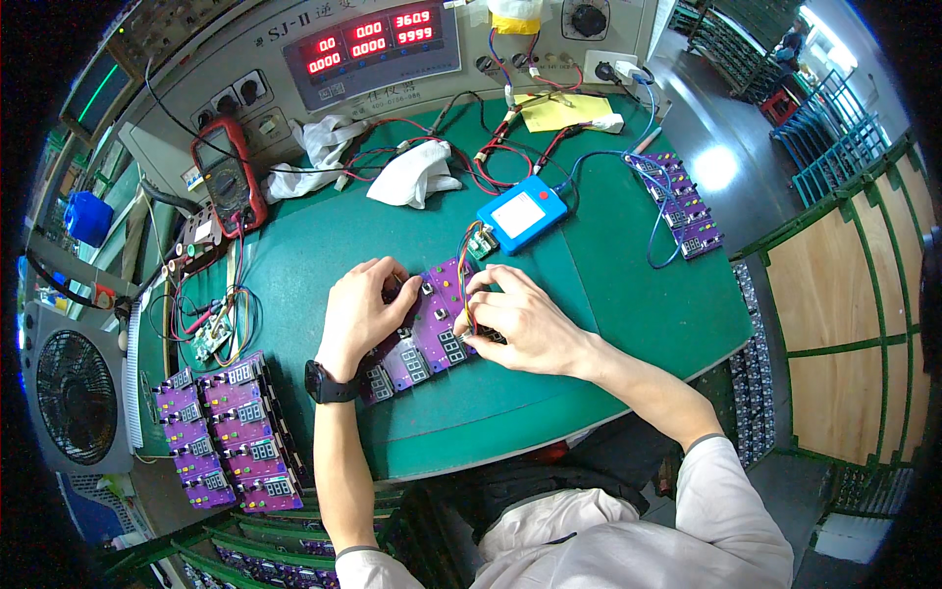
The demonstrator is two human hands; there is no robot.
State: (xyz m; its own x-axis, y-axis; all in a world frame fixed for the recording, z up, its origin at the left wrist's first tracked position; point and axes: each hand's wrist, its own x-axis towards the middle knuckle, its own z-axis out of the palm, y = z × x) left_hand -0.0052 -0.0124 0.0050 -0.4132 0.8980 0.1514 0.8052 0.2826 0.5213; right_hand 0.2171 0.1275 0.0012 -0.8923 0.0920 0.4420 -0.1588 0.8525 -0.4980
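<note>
A purple circuit board panel (424, 319) with several small digit displays lies tilted on the green mat in front of me. My left hand (368, 309), with a black watch at the wrist, grips its left side, thumb on the top face. My right hand (525, 319) is at the panel's right side, its fingertips pinched where a bundle of coloured wires (462, 270) meets the board. The fingers mostly hide the connector there. From it the wires run up to a small green board (482, 241) attached to a blue box (523, 214) with a red button.
Stacked purple boards (231, 432) stand at the lower left; more boards (677, 206) lie far right. A red multimeter (229, 177), white cloths (417, 175), a yellow sheet (564, 112) and tangled cables lie before the grey test instrument (373, 59). A fan (77, 393) stands left.
</note>
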